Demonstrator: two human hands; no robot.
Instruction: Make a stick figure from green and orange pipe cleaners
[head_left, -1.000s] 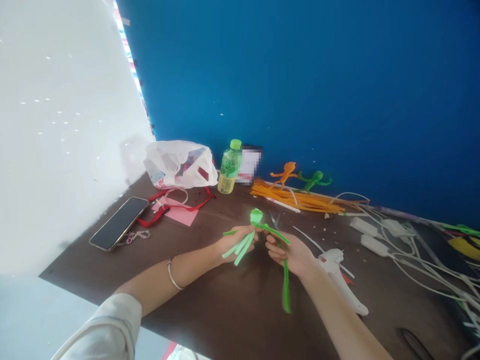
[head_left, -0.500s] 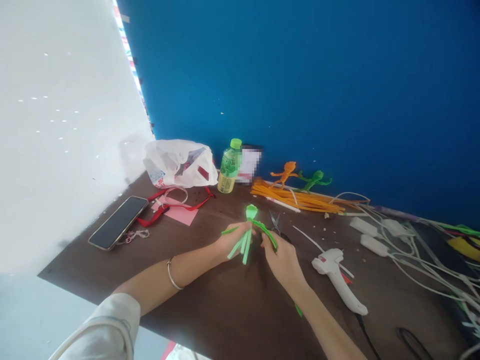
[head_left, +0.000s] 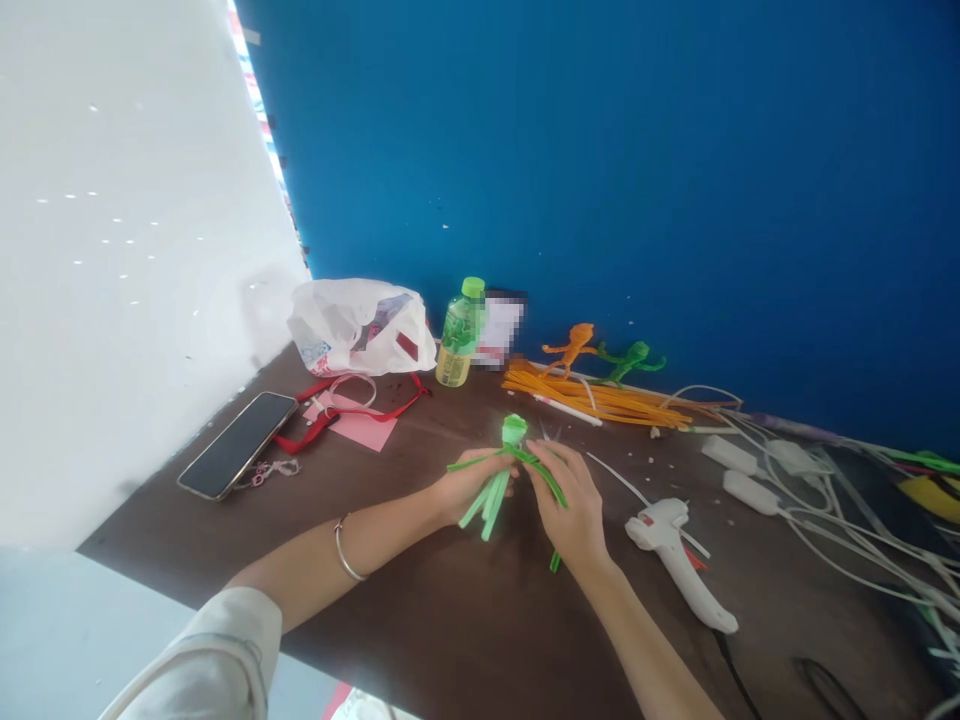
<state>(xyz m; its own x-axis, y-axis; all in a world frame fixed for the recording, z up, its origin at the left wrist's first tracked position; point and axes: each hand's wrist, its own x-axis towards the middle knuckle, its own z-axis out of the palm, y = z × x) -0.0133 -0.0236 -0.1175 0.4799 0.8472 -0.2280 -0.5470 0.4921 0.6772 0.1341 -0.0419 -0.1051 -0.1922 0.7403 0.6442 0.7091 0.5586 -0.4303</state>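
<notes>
- Since the earlier frame, the right hand (head_left: 574, 505) has swung in over the green pipe-cleaner figure (head_left: 514, 432), and the figure's long stem now runs behind that hand, with only a short stem tip (head_left: 555, 562) showing below it.
- The left hand (head_left: 472, 490) is curled closed around the figure's middle, with its fingers and thumb pinching the bundle of fuzzy strips.
- The right hand's fingers (head_left: 551, 465) lie close together and press down on a green arm of the figure; they seem to pinch it, though the grip is partly hidden.
- The figure is held in the air between both hands, above the dark wooden table (head_left: 450, 625). Its long axis tilts, with the rounded, coiled head up toward the blue wall (head_left: 600, 180) and the flat strip legs (head_left: 487, 507) down toward the person.
- Steel scissors (head_left: 546, 432) sit just behind the hands, nearly hidden.
- A white hot-glue gun (head_left: 667, 560) lies on its side just right of the right hand.
- Beyond the hands, a loose bundle of orange-yellow pipe cleaners (head_left: 592, 402) lies beneath a standing orange figure (head_left: 571, 347) and a green one (head_left: 634, 360).
- A plastic bottle (head_left: 460, 335) with a green cap stands beside a crumpled white plastic bag (head_left: 360, 328); no label can be read.
- A black-screened phone (head_left: 238, 445) lies near a red strap (head_left: 352, 412) on pink paper (head_left: 364, 432).
</notes>
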